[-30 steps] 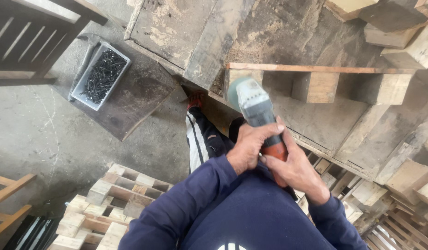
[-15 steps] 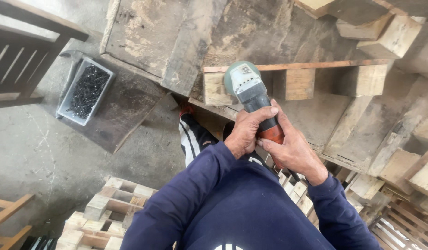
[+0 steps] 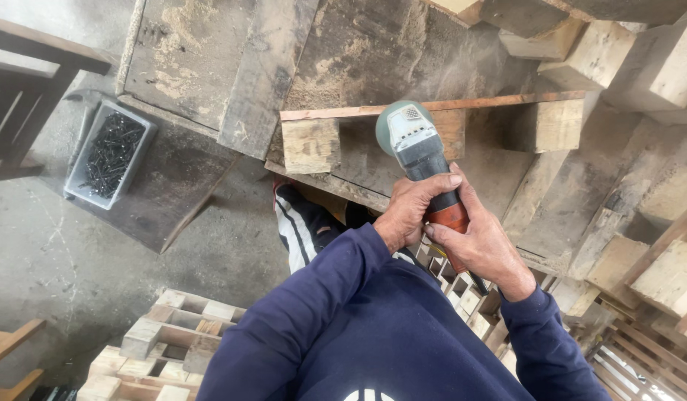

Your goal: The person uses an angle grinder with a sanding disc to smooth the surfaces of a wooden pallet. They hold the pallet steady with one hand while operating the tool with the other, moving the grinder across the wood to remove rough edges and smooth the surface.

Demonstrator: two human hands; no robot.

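**Head view: both hands clamped on a grinder over a pallet edge**

Head view looks straight down at a person in a dark blue sweatshirt. The left hand (image 3: 409,210) wraps the body of the angle grinder (image 3: 420,160) from 9 o'clock, fingers curled over the top, and the right hand (image 3: 478,242) closes round its orange rear grip from 4 o'clock. Two hands on one tool reads as a way to keep it steady, judging by the tight grasp.

The grinder's green head points to 12 o'clock and sits at the thin top board (image 3: 432,108) of a wooden pallet (image 3: 403,52), between two pale spacer blocks (image 3: 310,145); whether the disc touches the wood is hidden by the tool's head.

At 9 o'clock from the hands, well apart, a grey tray of dark screws (image 3: 109,152) rests on a weathered board, probably kept within reach. Loose wood blocks (image 3: 659,70) pile up at 2 o'clock, and a small pallet stack (image 3: 161,345) lies at 7 o'clock.
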